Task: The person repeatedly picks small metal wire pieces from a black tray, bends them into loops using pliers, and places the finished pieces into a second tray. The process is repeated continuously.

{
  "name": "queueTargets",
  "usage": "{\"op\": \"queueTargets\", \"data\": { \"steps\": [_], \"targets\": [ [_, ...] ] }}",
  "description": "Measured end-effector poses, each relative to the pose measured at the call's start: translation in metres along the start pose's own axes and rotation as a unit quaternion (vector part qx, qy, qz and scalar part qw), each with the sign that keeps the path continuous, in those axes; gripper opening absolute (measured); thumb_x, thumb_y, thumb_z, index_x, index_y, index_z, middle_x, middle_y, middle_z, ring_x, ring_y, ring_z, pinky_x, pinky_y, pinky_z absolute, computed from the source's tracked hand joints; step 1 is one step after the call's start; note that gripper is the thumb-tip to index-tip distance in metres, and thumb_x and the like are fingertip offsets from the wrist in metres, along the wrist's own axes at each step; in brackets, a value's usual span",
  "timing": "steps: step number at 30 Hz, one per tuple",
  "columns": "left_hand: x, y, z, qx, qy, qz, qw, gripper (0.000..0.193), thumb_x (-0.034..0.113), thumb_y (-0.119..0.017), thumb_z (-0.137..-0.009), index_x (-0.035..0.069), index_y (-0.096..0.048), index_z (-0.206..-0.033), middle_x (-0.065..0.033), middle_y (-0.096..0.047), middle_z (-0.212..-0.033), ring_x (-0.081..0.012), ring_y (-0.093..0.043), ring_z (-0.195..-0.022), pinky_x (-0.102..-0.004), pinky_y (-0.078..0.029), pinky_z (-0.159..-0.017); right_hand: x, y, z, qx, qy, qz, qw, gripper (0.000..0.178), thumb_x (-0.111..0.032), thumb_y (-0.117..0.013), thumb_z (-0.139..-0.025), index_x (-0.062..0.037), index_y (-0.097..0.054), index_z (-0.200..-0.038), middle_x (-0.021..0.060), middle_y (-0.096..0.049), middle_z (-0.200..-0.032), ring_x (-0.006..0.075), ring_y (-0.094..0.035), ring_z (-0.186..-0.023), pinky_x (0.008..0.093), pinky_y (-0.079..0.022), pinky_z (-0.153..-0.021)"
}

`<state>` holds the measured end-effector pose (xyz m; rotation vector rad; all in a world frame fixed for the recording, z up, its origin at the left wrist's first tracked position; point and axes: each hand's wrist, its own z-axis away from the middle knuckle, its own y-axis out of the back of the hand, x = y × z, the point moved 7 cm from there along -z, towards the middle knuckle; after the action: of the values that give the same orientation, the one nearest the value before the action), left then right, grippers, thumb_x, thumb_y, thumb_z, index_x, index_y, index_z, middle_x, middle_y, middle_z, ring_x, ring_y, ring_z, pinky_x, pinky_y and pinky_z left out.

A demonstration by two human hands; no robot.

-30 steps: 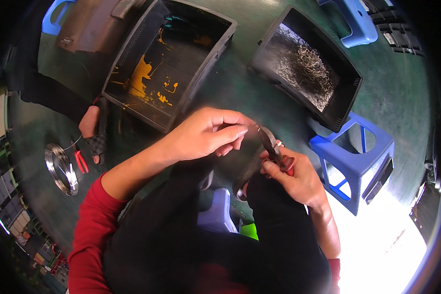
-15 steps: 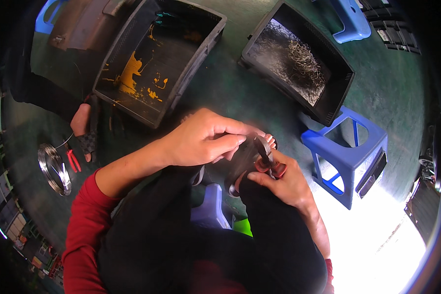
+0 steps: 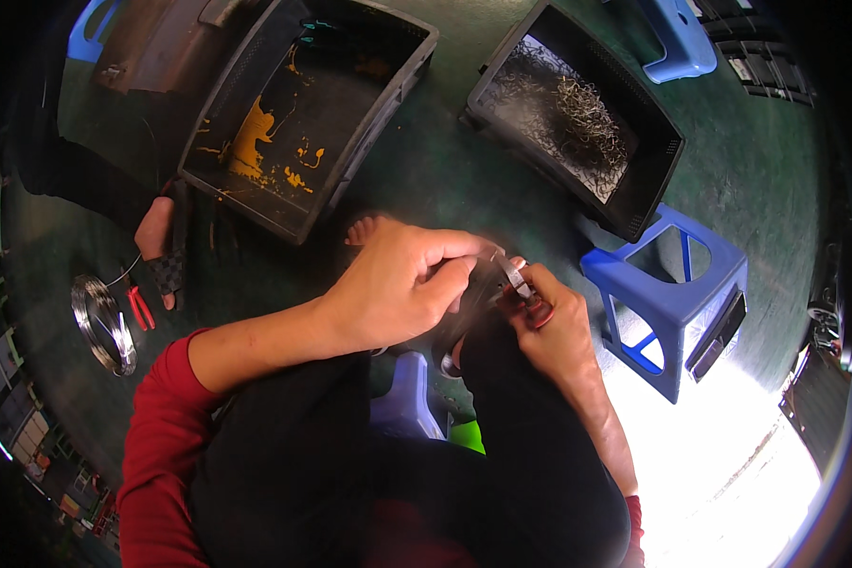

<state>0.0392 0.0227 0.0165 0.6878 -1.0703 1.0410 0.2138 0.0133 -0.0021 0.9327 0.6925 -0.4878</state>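
Right hand [image 3: 556, 327] wrapped round pliers [image 3: 516, 277], tips just beside forefinger of left hand [image 3: 398, 284]. I see left thumb bent near that finger (can't tell from here whether anything's pinched). Stool [image 3: 701, 295] right of right hand; bin [image 3: 639, 99] with metal bits [image 3: 587, 118] beyond it. Crate [image 3: 341, 104] beyond left hand, coil [image 3: 123, 350] well left.

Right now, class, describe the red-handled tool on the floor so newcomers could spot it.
Start at the black crate with yellow stains, then go lower left to the coil of silvery wire. The red-handled tool lies just right of that coil. Unlike the pliers in the right hand, it lies on the floor.
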Motion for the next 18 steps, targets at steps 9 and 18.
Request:
{"op": "queueTargets", "data": {
  "steps": [9,18],
  "targets": [
    [-0.0013,-0.0033,0.0013,0.029,0.042,0.060,0.997,0.029,0.006,-0.047,-0.097,-0.004,-0.064,-0.119,-0.0037,-0.058,-0.061,-0.0036,-0.048,-0.047,-0.0199,-0.036,-0.044,-0.0032,0.0035,-0.0039,0.054,0.020,0.016,0.998,0.025,0.008,-0.063,-0.073,-0.0035,-0.058,-0.095,0.0145,-0.064,-0.087,0.0366,-0.064,-0.082,0.0407,-0.050,-0.069],
    [-0.0001,-0.0023,-0.0031,0.031,0.053,0.061,0.996,0.030,0.007,-0.048,-0.098,-0.003,-0.063,-0.121,-0.0044,-0.059,-0.065,-0.0056,-0.051,-0.050,-0.0202,-0.040,-0.047,-0.0076,0.0098,-0.0069,0.079,0.038,0.066,0.994,0.030,0.009,-0.063,-0.072,-0.0051,-0.055,-0.097,0.0128,-0.062,-0.090,0.0359,-0.062,-0.083,0.0430,-0.049,-0.068]
  ]
}}
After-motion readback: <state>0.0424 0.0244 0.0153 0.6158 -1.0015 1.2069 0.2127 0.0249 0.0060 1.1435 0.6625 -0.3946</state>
